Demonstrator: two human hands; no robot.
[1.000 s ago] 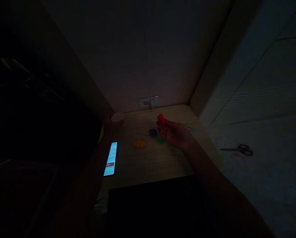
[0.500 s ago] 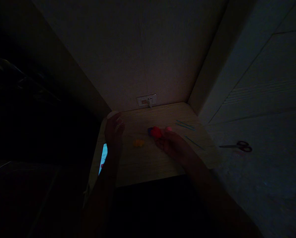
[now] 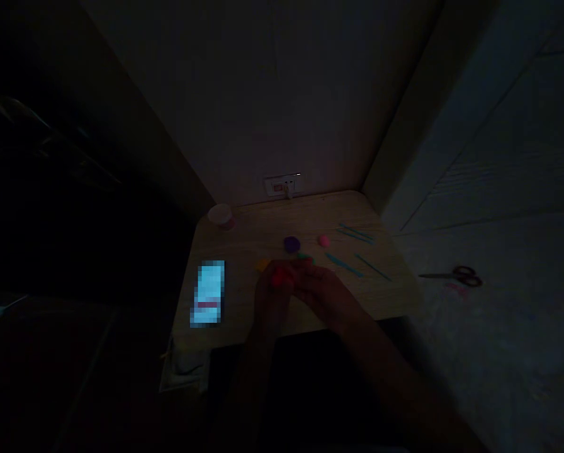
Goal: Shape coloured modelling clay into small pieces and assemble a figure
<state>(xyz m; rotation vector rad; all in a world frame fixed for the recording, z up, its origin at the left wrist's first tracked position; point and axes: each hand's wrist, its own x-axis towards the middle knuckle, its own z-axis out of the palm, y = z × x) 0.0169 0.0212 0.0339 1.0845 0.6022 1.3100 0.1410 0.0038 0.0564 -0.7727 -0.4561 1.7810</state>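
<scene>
The scene is very dark. Over the small wooden table (image 3: 291, 314), my left hand (image 3: 270, 299) and my right hand (image 3: 322, 292) meet. Between their fingers sits a red lump of clay (image 3: 279, 277); both hands close around it. Just beyond the hands lie a yellow clay piece (image 3: 262, 265), a green piece (image 3: 304, 257), a purple ball (image 3: 291, 244) and a pink ball (image 3: 324, 240).
A lit phone (image 3: 208, 292) lies at the table's left. A small white cup (image 3: 220, 215) stands at the back left. Thin teal sticks (image 3: 352, 251) lie on the right. Scissors (image 3: 454, 275) rest on the bed to the right. A wall socket (image 3: 282, 186) is behind.
My left hand has come from the white cup to the middle of the table. My right hand has pulled the red clay back toward me, and both hands now hold it.
</scene>
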